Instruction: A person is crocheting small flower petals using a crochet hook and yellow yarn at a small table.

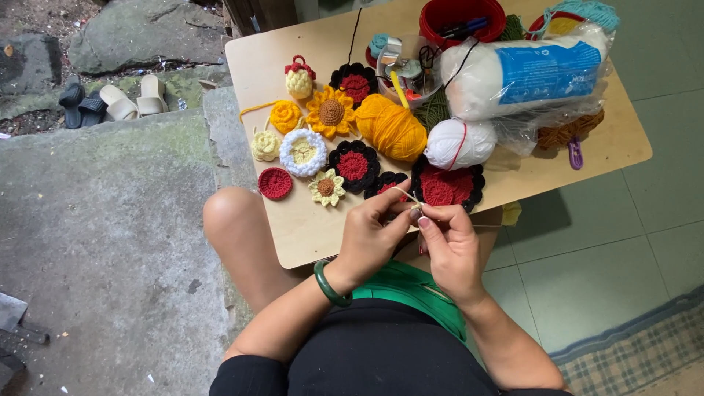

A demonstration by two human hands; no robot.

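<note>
A: Where the two hands meet at the near edge of the worktop [293, 235], what's held?

B: Pale yarn strand [405, 193], thin, fuzzy. Left hand [367, 238] has its grip closed on it btwn thumb & forefinger; right hand [451, 249] pinches shut just beside, fingertips nearly touching. Could be a small piece or hook in there too, too small to tell.

A: Which way does the strand run?

B: Long axis slants up-left from the fingertips, toward the crocheted pieces. Short bit visible only.

A: Materials around it?

B: Light wood worktop, rounded corners. Just beyond the hands: red-and-black flower [447, 185], flat, round, scalloped rim, knotted texture. Left of it a red disc [275, 182], cream daisy [326, 188], white-ringed flower [303, 152], sunflower [331, 111]. Behind: yellow yarn ball [391, 126], oval, & white yarn ball [460, 143] w/ a red thread across. White skeins in a clear plastic bag [528, 73], far right.

A: Anything on the wrist?

B: Green bangle [328, 284], smooth, glossy, left wrist.
</note>
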